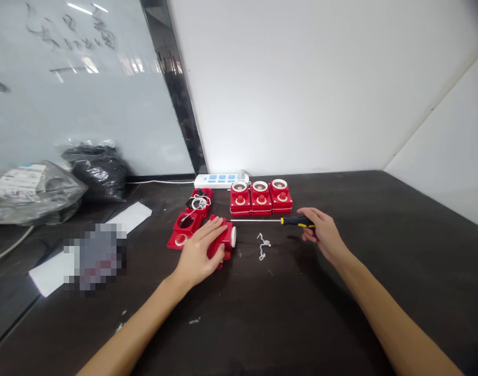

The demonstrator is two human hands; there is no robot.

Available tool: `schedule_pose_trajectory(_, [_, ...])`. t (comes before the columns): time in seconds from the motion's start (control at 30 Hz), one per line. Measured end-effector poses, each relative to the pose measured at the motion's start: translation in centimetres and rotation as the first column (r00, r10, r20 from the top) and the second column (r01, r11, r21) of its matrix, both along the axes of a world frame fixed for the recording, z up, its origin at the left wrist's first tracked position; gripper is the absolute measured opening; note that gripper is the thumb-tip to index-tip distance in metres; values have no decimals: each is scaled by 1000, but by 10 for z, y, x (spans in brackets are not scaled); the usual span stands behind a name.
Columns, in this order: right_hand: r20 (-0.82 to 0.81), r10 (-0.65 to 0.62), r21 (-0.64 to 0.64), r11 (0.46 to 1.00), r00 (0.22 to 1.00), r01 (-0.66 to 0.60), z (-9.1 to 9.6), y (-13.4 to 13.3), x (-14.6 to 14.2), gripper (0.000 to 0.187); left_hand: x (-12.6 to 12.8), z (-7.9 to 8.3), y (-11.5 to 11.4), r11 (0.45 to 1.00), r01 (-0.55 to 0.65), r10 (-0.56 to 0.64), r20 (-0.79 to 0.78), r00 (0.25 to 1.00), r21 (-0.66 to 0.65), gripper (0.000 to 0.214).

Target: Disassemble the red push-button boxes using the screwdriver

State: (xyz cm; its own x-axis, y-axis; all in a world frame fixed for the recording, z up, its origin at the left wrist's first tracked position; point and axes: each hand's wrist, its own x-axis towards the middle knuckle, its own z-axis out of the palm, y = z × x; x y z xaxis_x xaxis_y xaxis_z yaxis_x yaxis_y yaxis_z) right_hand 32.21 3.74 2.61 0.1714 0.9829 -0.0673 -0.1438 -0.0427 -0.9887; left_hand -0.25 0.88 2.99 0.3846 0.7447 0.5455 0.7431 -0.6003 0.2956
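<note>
My left hand (pixel 199 250) lies over a red plastic housing (pixel 223 243) with a white round end, fingers wrapped on it and pressing it to the dark table (pixel 286 313). My right hand (pixel 323 232) grips the yellow-and-black handle of a screwdriver (pixel 297 221). Its thin shaft runs level to the left, and the tip touches the red housing. A small white chain or string (pixel 263 245) lies on the table between my hands.
Three red boxes with white round tops (pixel 260 198) stand in a row behind the screwdriver. Two opened red parts (pixel 187 222) lie left of my hand. A white power strip (pixel 221 180) sits by the wall. Plastic bags (pixel 35 190) and white paper (pixel 129 216) are at left.
</note>
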Motion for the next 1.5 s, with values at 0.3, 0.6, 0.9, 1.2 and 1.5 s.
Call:
schedule_pose_trajectory(0.3, [-44,-12,143,989,999,18,-5,3,6,38,-1,-3,1,1000,-13,13,0,1000,-4,40])
schedule_pose_trajectory(0.6, [26,44,-143,989,999,-40,-2,1,4,42,0,-2,1,1000,-5,5,-3,1000,11,40])
schedule_pose_trajectory(0.9, [26,-28,85,996,999,25,-3,3,6,38,0,-3,1,1000,-4,4,7,1000,14,40])
schedule_pose_trajectory(1.2, [89,90,-148,986,992,-76,0,2,8,46,1,-1,-1,1000,-18,18,14,1000,-20,40])
schedule_pose_trajectory(1.5, [13,6,105,994,1000,-7,1,0,5,41,0,-3,1,1000,-17,17,0,1000,13,39])
